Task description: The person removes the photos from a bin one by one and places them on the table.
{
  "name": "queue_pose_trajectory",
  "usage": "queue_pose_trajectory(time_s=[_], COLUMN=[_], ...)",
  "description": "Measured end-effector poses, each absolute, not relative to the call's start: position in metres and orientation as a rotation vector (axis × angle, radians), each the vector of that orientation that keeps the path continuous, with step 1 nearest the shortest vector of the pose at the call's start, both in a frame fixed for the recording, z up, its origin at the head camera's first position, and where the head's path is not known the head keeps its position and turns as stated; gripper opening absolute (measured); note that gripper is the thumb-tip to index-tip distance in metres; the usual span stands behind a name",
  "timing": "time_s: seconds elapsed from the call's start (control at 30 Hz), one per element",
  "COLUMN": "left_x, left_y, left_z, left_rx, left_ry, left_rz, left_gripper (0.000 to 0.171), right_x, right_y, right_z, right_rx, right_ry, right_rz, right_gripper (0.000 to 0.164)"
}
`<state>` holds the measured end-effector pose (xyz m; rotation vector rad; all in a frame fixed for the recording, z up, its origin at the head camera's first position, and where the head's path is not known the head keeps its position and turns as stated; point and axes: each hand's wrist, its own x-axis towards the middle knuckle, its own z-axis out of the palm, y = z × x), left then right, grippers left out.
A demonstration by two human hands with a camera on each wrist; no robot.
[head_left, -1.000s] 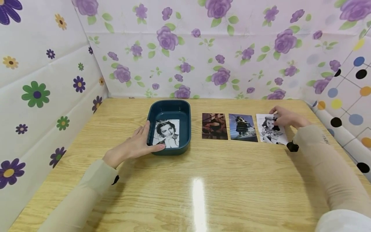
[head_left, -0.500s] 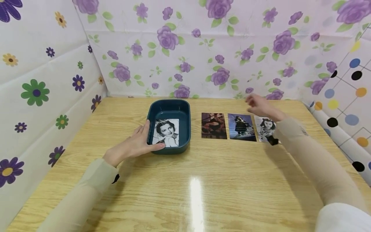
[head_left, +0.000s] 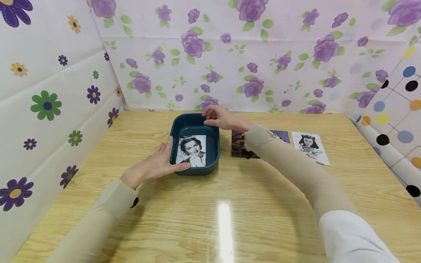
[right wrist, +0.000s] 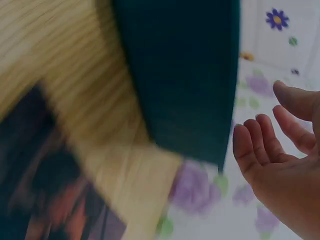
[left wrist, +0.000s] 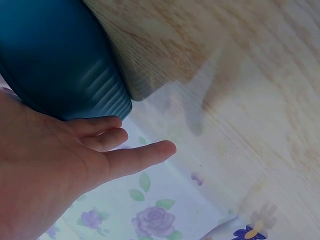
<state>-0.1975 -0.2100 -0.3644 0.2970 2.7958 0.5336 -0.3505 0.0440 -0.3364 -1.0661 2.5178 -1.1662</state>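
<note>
Wood-grain table (head_left: 177,219): we see the left hand (head_left: 157,162) spread against the teal tray (head_left: 199,171), the right hand (head_left: 222,117) loosely curved, empty, at its far-right corner. The photo (head_left: 193,150) inside should be light, bendable; we'd pinch an edge.

Surface (head_left: 181,212): under the tray and the row of prints, backdrop (head_left: 227,73) behind it
Tray (head_left: 200,171): on the surface, left of the row
Portrait print (head_left: 194,151): in the tray, toward the front
Left print (head_left: 238,142): just right of the tray
Middle print (head_left: 283,135): between left and right prints, partly under the right sleeve (head_left: 296,171) in the head view
Right print (head_left: 309,146): far end of the row
Left hand (head_left: 154,163): at the tray's front left corner, thumb over the front rim
Right hand (head_left: 222,117): by the tray's back right corner, contact unclear
</note>
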Motion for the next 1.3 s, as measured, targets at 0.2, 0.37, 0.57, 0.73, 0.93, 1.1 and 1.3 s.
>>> queue_pose_trajectory(time_s=[0.2,0.37,0.57,0.73,0.93,1.1,1.3], left_x=[-0.199,-0.199,-0.198,-0.199,-0.198,-0.198,-0.199], left_y=[-0.208,-0.206,-0.204,-0.205,-0.207,-0.210,-0.213], left_z=[-0.364,-0.365,-0.365,-0.364,-0.364,-0.364,-0.366], left_rx=[0.313,0.331,0.337,0.336,0.333,0.326,0.326], left_ry=[2.786,2.776,2.770,2.772,2.768,2.764,2.777], left_rz=[0.549,0.566,0.579,0.581,0.596,0.605,0.602], left_gripper=[0.127,0.127,0.127,0.127,0.127,0.126,0.125], right_x=[-0.353,-0.356,-0.353,-0.353,-0.355,-0.353,-0.351], right_y=[0.006,-0.008,-0.013,-0.016,-0.020,-0.022,-0.022], right_z=[-0.343,-0.351,-0.354,-0.357,-0.361,-0.362,-0.360], right_rx=[-1.052,-0.983,-0.907,-0.915,-0.938,-0.949,-0.962], right_ry=[2.483,2.481,2.479,2.524,2.550,2.549,2.535], right_rz=[-0.819,-0.484,-0.267,-0.135,-0.123,-0.221,-0.405], right_gripper=[0.043,0.055,0.068,0.070,0.065,0.065,0.066])
